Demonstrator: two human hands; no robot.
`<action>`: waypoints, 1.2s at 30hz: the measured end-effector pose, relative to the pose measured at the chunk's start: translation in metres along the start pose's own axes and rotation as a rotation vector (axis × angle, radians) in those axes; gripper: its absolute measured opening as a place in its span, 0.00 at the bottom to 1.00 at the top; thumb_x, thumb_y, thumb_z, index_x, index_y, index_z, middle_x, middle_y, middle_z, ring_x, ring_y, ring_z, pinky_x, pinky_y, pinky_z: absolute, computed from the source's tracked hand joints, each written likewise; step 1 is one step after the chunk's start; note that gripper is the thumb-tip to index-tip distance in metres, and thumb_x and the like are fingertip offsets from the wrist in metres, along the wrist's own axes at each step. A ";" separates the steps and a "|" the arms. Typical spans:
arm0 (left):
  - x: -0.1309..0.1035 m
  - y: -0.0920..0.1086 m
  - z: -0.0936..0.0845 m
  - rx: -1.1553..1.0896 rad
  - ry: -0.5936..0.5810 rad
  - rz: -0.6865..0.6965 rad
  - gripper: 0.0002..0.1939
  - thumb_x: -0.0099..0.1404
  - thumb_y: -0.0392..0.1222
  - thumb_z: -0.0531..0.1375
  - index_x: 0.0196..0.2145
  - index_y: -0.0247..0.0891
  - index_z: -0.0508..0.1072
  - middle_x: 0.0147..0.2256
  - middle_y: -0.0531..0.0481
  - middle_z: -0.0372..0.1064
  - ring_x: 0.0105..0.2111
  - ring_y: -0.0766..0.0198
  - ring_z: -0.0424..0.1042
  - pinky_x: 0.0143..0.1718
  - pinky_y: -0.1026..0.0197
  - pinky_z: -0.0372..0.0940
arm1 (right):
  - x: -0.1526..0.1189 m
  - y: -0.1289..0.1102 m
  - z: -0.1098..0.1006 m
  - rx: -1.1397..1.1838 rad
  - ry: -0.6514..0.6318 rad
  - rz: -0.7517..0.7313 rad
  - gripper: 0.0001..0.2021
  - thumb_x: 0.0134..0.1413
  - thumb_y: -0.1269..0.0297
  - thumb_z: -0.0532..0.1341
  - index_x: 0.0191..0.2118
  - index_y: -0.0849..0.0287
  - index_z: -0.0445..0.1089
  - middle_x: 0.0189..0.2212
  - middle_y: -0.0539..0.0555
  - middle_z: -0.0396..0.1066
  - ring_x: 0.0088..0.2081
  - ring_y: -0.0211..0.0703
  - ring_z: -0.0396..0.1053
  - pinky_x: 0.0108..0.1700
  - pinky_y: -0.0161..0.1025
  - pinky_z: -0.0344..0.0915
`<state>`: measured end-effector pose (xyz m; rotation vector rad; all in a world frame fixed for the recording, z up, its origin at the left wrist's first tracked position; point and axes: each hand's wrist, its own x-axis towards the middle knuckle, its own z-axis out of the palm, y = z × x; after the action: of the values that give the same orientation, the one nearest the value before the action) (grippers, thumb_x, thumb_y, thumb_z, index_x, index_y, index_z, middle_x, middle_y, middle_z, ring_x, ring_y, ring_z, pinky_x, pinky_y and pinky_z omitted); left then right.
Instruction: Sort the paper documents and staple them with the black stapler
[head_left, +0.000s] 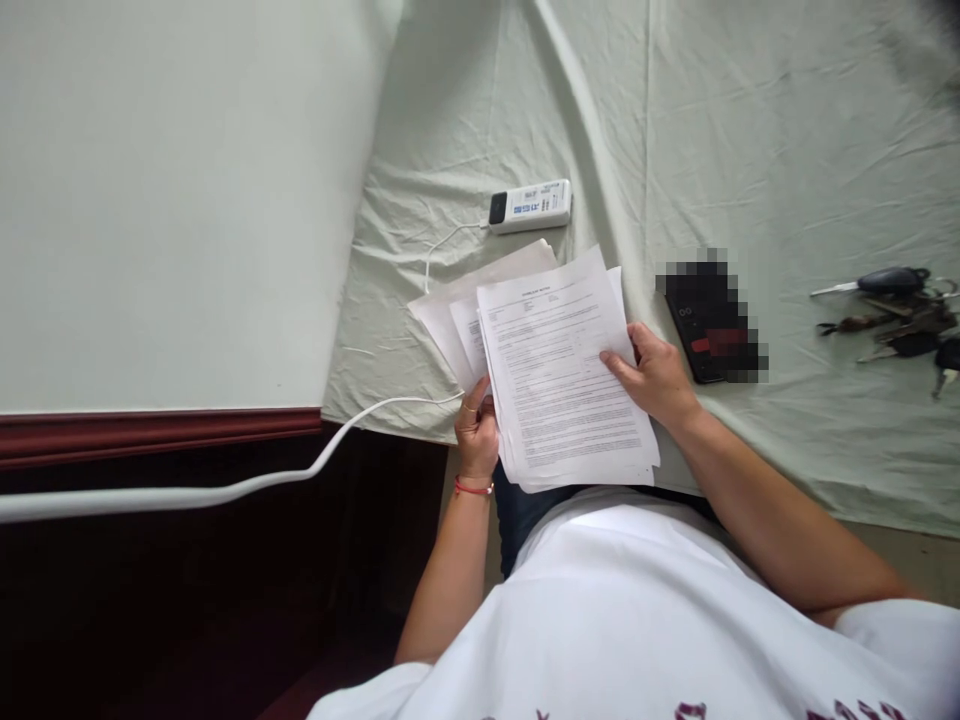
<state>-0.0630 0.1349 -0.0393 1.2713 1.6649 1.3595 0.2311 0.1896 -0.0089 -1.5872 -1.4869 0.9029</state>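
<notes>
A stack of printed paper sheets [562, 390] is held between my two hands, tilted over the table's front edge. My right hand [652, 375] grips its right side, thumb on top and fingers underneath. At the lower left edge, my left hand [478, 425] is closed on the papers, its fingers partly hidden behind them. A red bracelet [474, 487] circles the left wrist. Several more sheets [487, 270] fan out beneath the stack on the left. The top page carries dense lines of text, too small to read.
A white power bank [532, 206] with a plugged-in cable lies beyond the papers. To the right are a dark phone [705, 320], partly pixelated, and a bunch of keys [896, 310]. A white cable [300, 475] runs off left. Wrinkled pale green cloth [750, 150] covers the table.
</notes>
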 end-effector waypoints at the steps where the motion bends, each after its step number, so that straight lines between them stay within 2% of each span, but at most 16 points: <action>1: 0.000 0.000 0.000 0.000 -0.003 -0.003 0.18 0.68 0.45 0.64 0.54 0.45 0.81 0.54 0.46 0.79 0.58 0.56 0.76 0.65 0.52 0.67 | 0.000 0.000 0.000 0.003 0.013 0.007 0.10 0.56 0.56 0.65 0.34 0.52 0.65 0.25 0.47 0.67 0.25 0.42 0.62 0.31 0.42 0.62; 4: 0.000 -0.001 -0.001 0.007 -0.007 -0.003 0.18 0.68 0.45 0.64 0.54 0.44 0.81 0.55 0.47 0.79 0.58 0.56 0.76 0.66 0.52 0.67 | 0.001 0.000 0.002 0.033 0.046 0.014 0.10 0.55 0.59 0.65 0.41 0.53 0.69 0.32 0.51 0.75 0.31 0.47 0.70 0.35 0.44 0.67; 7: 0.000 -0.002 -0.002 0.005 -0.008 0.005 0.18 0.68 0.43 0.64 0.54 0.45 0.81 0.54 0.47 0.79 0.57 0.56 0.77 0.65 0.53 0.67 | 0.004 0.000 0.000 0.035 0.047 0.013 0.18 0.53 0.61 0.66 0.50 0.54 0.72 0.42 0.55 0.80 0.38 0.53 0.75 0.42 0.48 0.71; 9: 0.000 -0.002 -0.002 0.003 -0.010 0.008 0.18 0.68 0.42 0.64 0.54 0.45 0.81 0.54 0.47 0.80 0.56 0.57 0.78 0.65 0.53 0.68 | 0.005 0.000 -0.001 0.024 -0.008 0.025 0.14 0.53 0.61 0.66 0.46 0.54 0.74 0.39 0.55 0.80 0.37 0.53 0.76 0.41 0.48 0.70; 11: 0.000 -0.001 -0.002 0.016 -0.015 0.006 0.18 0.68 0.42 0.64 0.55 0.45 0.81 0.54 0.47 0.80 0.55 0.56 0.78 0.64 0.53 0.68 | 0.005 0.000 -0.002 0.027 -0.069 0.036 0.06 0.54 0.60 0.65 0.35 0.55 0.74 0.31 0.53 0.78 0.34 0.51 0.74 0.37 0.45 0.68; 14: 0.001 0.003 -0.001 0.043 -0.029 -0.001 0.21 0.69 0.44 0.63 0.59 0.45 0.77 0.57 0.45 0.77 0.59 0.55 0.75 0.66 0.51 0.66 | 0.003 -0.002 -0.003 0.023 -0.030 -0.009 0.09 0.56 0.60 0.63 0.27 0.54 0.69 0.25 0.51 0.72 0.30 0.46 0.70 0.33 0.42 0.63; 17: 0.002 0.008 0.001 0.061 -0.024 0.018 0.27 0.71 0.46 0.63 0.66 0.46 0.70 0.63 0.43 0.71 0.65 0.55 0.69 0.70 0.51 0.60 | 0.000 -0.004 -0.004 -0.020 0.083 -0.078 0.12 0.58 0.59 0.61 0.25 0.53 0.65 0.26 0.51 0.69 0.30 0.45 0.67 0.33 0.42 0.61; 20: 0.003 0.010 0.003 0.038 -0.001 0.032 0.33 0.72 0.51 0.63 0.70 0.46 0.63 0.67 0.40 0.66 0.67 0.54 0.67 0.71 0.51 0.59 | 0.000 -0.005 -0.006 -0.055 0.180 -0.111 0.13 0.61 0.58 0.60 0.25 0.52 0.62 0.28 0.53 0.68 0.33 0.47 0.67 0.37 0.45 0.64; 23: 0.004 0.010 0.003 0.016 0.023 -0.006 0.37 0.70 0.56 0.65 0.71 0.44 0.61 0.66 0.38 0.66 0.64 0.54 0.70 0.68 0.52 0.63 | -0.001 -0.005 -0.008 -0.025 0.235 -0.136 0.09 0.62 0.57 0.60 0.31 0.51 0.68 0.31 0.53 0.71 0.37 0.51 0.68 0.42 0.48 0.67; 26: 0.003 0.009 0.003 0.035 0.044 -0.055 0.34 0.69 0.59 0.65 0.66 0.42 0.67 0.61 0.38 0.71 0.61 0.54 0.73 0.65 0.54 0.66 | -0.004 -0.007 -0.007 0.099 0.240 -0.066 0.09 0.64 0.53 0.61 0.40 0.51 0.71 0.29 0.51 0.71 0.32 0.48 0.68 0.37 0.45 0.67; 29: 0.003 0.009 0.001 0.100 0.082 -0.072 0.29 0.68 0.62 0.65 0.56 0.39 0.73 0.52 0.40 0.77 0.52 0.55 0.78 0.58 0.54 0.70 | -0.006 -0.008 -0.006 0.134 0.267 -0.007 0.11 0.65 0.51 0.61 0.41 0.52 0.69 0.28 0.49 0.71 0.28 0.45 0.68 0.33 0.43 0.65; 33: 0.003 0.012 0.001 0.219 0.139 -0.045 0.24 0.67 0.62 0.65 0.45 0.38 0.75 0.39 0.46 0.77 0.41 0.58 0.77 0.51 0.55 0.70 | -0.004 -0.007 -0.007 0.149 0.301 0.017 0.11 0.64 0.51 0.62 0.43 0.53 0.70 0.31 0.51 0.76 0.32 0.47 0.72 0.35 0.44 0.67; 36: 0.003 0.015 0.002 0.239 0.154 -0.028 0.21 0.68 0.60 0.64 0.42 0.38 0.74 0.35 0.48 0.76 0.38 0.59 0.75 0.48 0.56 0.69 | -0.001 -0.004 -0.007 0.198 0.295 0.046 0.13 0.63 0.49 0.63 0.44 0.53 0.70 0.34 0.53 0.78 0.35 0.50 0.75 0.38 0.46 0.70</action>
<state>-0.0576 0.1383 -0.0254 1.2964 1.9927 1.2997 0.2352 0.1880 -0.0023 -1.5374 -1.1253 0.7761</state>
